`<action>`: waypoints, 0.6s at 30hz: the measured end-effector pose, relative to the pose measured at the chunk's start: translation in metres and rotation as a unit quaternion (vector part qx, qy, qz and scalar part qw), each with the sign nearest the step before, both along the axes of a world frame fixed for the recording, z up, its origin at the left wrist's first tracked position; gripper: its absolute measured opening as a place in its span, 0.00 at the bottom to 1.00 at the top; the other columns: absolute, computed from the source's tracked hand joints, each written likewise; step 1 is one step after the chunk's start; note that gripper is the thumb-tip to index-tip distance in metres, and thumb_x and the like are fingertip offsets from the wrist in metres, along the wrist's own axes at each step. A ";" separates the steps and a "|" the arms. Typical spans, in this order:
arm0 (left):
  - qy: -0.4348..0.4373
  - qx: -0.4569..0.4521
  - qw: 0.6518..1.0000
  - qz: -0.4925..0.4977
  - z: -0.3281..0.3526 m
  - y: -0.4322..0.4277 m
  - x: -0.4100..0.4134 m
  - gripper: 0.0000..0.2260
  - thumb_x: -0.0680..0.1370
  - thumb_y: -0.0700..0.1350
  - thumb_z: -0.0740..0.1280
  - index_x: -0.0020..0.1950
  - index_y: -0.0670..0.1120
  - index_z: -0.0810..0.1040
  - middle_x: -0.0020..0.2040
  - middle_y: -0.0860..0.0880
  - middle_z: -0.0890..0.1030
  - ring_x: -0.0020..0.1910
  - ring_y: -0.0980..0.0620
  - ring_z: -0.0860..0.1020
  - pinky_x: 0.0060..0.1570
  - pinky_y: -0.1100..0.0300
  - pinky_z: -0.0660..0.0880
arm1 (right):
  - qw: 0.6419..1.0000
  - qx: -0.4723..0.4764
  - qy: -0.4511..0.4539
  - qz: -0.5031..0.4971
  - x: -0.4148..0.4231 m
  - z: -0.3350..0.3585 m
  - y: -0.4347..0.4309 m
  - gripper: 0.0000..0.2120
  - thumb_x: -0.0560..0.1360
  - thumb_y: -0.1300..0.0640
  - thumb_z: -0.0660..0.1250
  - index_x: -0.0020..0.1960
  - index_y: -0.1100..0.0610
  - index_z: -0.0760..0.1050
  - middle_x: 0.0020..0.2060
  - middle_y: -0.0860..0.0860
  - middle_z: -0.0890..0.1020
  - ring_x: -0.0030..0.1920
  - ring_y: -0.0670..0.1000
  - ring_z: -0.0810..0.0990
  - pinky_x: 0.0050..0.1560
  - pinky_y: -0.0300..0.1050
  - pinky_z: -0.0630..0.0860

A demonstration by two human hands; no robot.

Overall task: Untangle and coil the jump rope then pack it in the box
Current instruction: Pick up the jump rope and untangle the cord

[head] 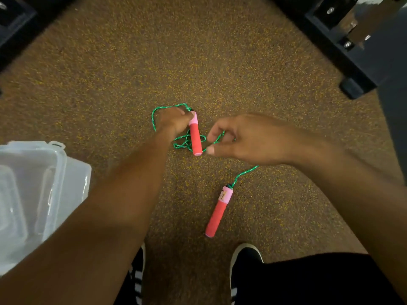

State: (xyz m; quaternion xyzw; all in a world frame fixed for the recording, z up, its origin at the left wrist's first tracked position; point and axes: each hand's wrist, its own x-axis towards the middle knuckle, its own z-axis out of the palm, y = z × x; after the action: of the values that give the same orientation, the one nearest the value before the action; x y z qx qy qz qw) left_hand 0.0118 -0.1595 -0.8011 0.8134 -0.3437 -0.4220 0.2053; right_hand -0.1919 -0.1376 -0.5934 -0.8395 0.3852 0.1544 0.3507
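A jump rope with a green cord (186, 142) and two red-and-pink handles is over the speckled brown floor. My left hand (174, 123) grips the upper handle (195, 137) near its pink end, and a loop of cord arcs round the hand. My right hand (244, 137) pinches the green cord just right of that handle. A small tangle of cord lies beneath the held handle. The second handle (218, 213) lies on the floor nearer me, its cord running up under my right wrist. A clear plastic box (72, 172) sits at the left.
My two black shoes (244, 260) show at the bottom, with a dark trouser leg at lower right. Dark metal equipment bases (352, 62) stand at the top right and the top left corner.
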 end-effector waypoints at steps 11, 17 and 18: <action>-0.071 0.051 0.996 -0.010 -0.032 -0.009 -0.031 0.25 0.67 0.52 0.75 0.62 0.46 0.78 0.60 0.42 0.81 0.59 0.41 0.80 0.56 0.51 0.76 | 0.999 0.021 0.035 -0.010 -0.004 -0.006 -0.001 0.18 0.75 0.39 0.67 0.60 0.46 0.77 0.48 0.45 0.80 0.48 0.48 0.78 0.47 0.41 0.69; 0.226 -0.016 0.973 0.037 0.030 0.010 -0.035 0.25 0.73 0.35 0.69 0.67 0.49 0.66 0.53 0.45 0.80 0.44 0.49 0.80 0.42 0.47 0.81 | 0.999 0.015 0.027 -0.042 -0.005 -0.004 -0.002 0.14 0.75 0.40 0.68 0.56 0.46 0.79 0.47 0.47 0.83 0.45 0.49 0.78 0.43 0.41 0.68; 0.251 -0.018 0.967 0.022 0.043 0.015 -0.035 0.27 0.74 0.35 0.68 0.69 0.50 0.64 0.52 0.45 0.79 0.43 0.49 0.79 0.41 0.46 0.81 | 0.998 0.014 0.024 -0.049 -0.006 -0.004 -0.003 0.13 0.75 0.41 0.69 0.55 0.46 0.79 0.46 0.47 0.83 0.43 0.48 0.77 0.41 0.42 0.68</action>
State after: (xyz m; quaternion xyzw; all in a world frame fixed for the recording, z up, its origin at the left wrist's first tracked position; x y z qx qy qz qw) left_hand -0.0231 -0.1448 -0.7584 0.6847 -0.2709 -0.6019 0.3092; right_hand -0.1975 -0.1402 -0.5976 -0.8108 0.4319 0.1622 0.3602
